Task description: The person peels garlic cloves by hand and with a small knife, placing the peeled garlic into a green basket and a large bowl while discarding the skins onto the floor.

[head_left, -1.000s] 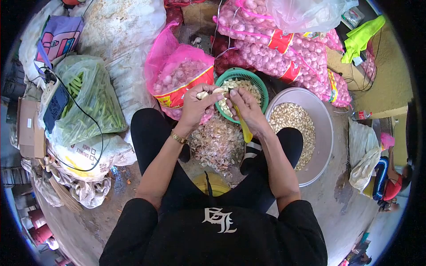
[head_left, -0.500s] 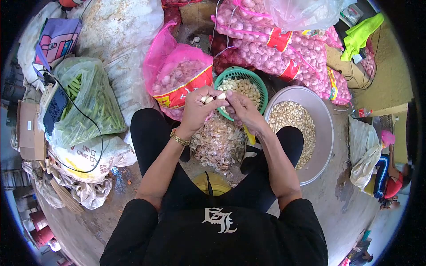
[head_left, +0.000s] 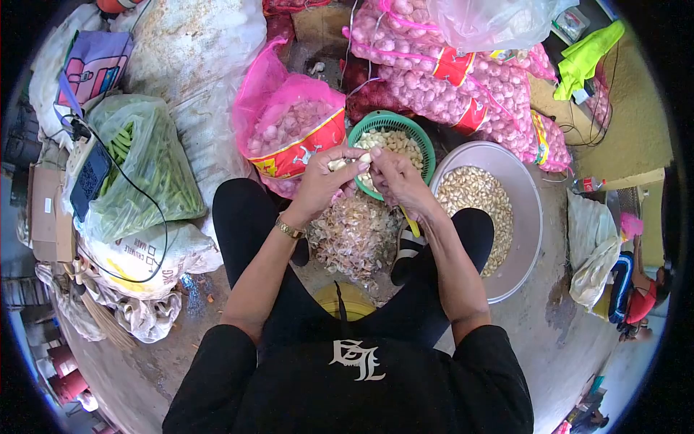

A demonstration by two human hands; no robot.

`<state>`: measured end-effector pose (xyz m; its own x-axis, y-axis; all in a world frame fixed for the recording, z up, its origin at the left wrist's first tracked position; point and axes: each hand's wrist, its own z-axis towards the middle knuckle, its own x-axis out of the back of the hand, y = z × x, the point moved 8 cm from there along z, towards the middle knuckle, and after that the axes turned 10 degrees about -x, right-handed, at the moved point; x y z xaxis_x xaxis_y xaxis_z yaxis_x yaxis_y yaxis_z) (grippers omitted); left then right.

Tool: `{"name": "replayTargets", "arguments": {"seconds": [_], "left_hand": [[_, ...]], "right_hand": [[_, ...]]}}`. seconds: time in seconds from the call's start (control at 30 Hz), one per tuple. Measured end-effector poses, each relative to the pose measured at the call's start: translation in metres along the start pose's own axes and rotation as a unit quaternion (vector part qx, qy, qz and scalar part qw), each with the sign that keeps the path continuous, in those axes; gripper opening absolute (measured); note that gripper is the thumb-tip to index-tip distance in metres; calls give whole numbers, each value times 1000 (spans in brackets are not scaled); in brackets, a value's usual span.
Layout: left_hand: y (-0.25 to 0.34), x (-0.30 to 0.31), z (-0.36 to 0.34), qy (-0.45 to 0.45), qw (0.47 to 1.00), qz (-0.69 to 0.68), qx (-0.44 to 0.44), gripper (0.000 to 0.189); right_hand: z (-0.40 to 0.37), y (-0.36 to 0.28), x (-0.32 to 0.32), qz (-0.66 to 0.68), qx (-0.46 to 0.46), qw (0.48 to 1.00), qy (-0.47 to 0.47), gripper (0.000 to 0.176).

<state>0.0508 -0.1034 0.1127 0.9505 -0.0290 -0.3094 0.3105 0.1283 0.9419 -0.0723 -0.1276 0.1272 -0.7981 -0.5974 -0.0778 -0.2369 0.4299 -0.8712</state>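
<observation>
My left hand (head_left: 325, 179) is closed, with garlic cloves (head_left: 337, 165) in its palm and a pale clove (head_left: 366, 158) pinched at the fingertips. My right hand (head_left: 399, 182) meets it there, its thumb and fingers closed around the same clove. Out of the bottom of my right fist pokes a yellow handle (head_left: 410, 223); the rest of that tool is hidden. Behind my hands stands a green basket (head_left: 431, 148) of garlic cloves. Below them lies a heap of garlic skins (head_left: 350, 235) on the floor.
Right of my knee sits a wide basin (head_left: 526, 231) of peeled-looking cloves. An open pink mesh sack (head_left: 253, 94) of garlic stands ahead, left. Full garlic sacks (head_left: 463, 90) are stacked beyond. A plastic bag of green vegetables (head_left: 148, 173) is at left. A person (head_left: 640, 296) is far right.
Both hands stay together in front of the basket, with small finger shifts on the clove. The yellow handle has tilted and shows lower beneath my right hand.
</observation>
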Motion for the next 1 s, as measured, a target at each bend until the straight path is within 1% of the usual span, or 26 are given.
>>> {"name": "replayTargets", "arguments": {"seconds": [0.03, 0.07, 0.1, 0.13, 0.17, 0.2, 0.23, 0.27, 0.3, 0.37, 0.4, 0.43, 0.47, 0.5, 0.53, 0.57, 0.63, 0.67, 0.73, 0.77, 0.8, 0.83, 0.87, 0.93, 0.97, 1.0], "left_hand": [[7, 0, 1, 7, 997, 54, -45, 19], [8, -2, 0, 6, 998, 54, -45, 19], [13, -3, -1, 10, 995, 82, -57, 17], [17, -4, -1, 13, 991, 111, -70, 15], [19, -6, -2, 13, 991, 112, -70, 15], [22, -7, -2, 23, 986, 145, -80, 16], [24, -8, -2, 33, 980, 177, -89, 16], [23, -9, -1, 33, 980, 176, -89, 16], [22, -8, 0, 37, 976, 194, -94, 16], [20, -9, 0, 42, 972, 211, -100, 16], [18, -9, 0, 56, 977, 180, -101, 16], [16, -8, -2, 70, 981, 148, -102, 16], [16, -7, -3, 71, 981, 148, -102, 16], [17, -8, -4, 62, 986, 133, -75, 19], [18, -10, -5, 54, 990, 120, -48, 22], [25, -11, -6, 55, 990, 119, -48, 22], [35, -23, -6, 14, 999, 37, -3, 28], [36, -20, -6, 15, 999, 37, -4, 28], [30, -27, -7, -76, 996, 11, 53, 34], [28, -25, -7, -75, 996, 12, 52, 34], [28, -25, -6, -84, 996, 3, 32, 33], [29, -25, -6, -92, 996, -6, 12, 31], [28, -24, -7, -92, 996, -6, 12, 31], [26, -19, -7, -57, 997, -39, 17, 23], [26, -19, -8, -56, 997, -39, 17, 23], [23, -19, -9, -39, 993, -102, 42, 20]], "right_hand": [[-1, -4, -1, 5, 22, 1000, 10, 44], [-3, -7, -1, 10, 43, 999, 20, 43], [1, -3, 0, 10, 43, 999, 20, 43], [3, -8, 6, -63, 123, 988, 67, 40], [0, -16, 9, -135, 201, 964, 113, 38], [1, -16, 9, -135, 201, 964, 114, 38], [-4, -23, 9, -193, 241, 940, 142, 35], [-9, -29, 7, -250, 279, 911, 170, 32], [-10, -29, 8, -251, 279, 911, 171, 32], [-16, -36, 7, -289, 322, 878, 206, 27], [-16, -37, 8, -291, 322, 877, 205, 27], [-18, -38, 4, -326, 336, 860, 202, 26], [-20, -39, 1, -361, 348, 842, 198, 25], [-20, -39, 0, -362, 349, 842, 197, 25], [-21, -39, 1, -338, 349, 853, 192, 24], [-21, -39, 3, -313, 348, 864, 187, 24], [-22, -40, 3, -291, 349, 874, 173, 23], [-23, -40, 3, -267, 349, 884, 159, 22], [-24, -40, 1, -248, 353, 890, 146, 22], [-24, -41, 0, -230, 356, 896, 133, 23], [-24, -39, 1, -230, 356, 896, 132, 23], [-19, -34, 5, -225, 325, 909, 133, 23], [-15, -29, 8, -220, 294, 920, 135, 23], [-18, -33, 4, -228, 312, 913, 133, 23], [-21, -36, 0, -235, 330, 905, 131, 22], [-24, -38, -2, -236, 330, 905, 130, 22]]}}
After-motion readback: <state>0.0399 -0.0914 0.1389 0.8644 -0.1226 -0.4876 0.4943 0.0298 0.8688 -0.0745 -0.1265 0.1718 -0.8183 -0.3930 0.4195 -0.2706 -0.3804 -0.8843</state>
